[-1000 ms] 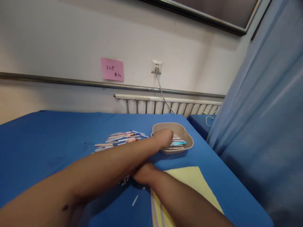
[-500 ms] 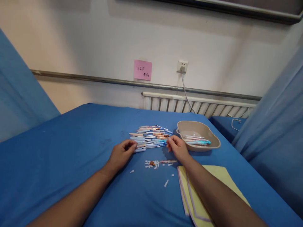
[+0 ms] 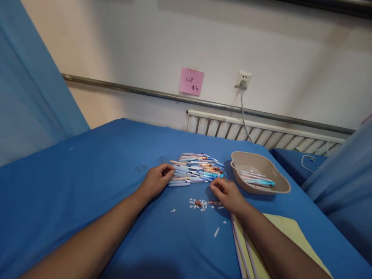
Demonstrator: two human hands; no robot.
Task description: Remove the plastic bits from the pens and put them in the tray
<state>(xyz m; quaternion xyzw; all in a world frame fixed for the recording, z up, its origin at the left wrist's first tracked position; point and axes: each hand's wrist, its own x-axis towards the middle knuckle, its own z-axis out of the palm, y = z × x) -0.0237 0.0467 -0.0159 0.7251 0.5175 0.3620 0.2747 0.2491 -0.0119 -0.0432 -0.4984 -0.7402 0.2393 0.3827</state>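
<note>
Left hand [image 3: 159, 179] and right hand [image 3: 229, 194], fingers curled by opposite ends of the pens [image 3: 195, 169]; whether either grips anything, cannot tell.
Pens: piled on blue cloth [image 3: 130, 151]. Nearer: loose white bits [image 3: 202, 205]. Right: tan basin [image 3: 255, 161], more pens inside; yellow towel [image 3: 292, 228], partly under right forearm [image 3: 270, 242].

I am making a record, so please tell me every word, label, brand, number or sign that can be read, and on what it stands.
"32": handwritten, upper line of the pink note on the wall; the mark after it is unclear.
Lower line of that note: too small and blurred to read.
Pens: no lettering can be made out.
</note>
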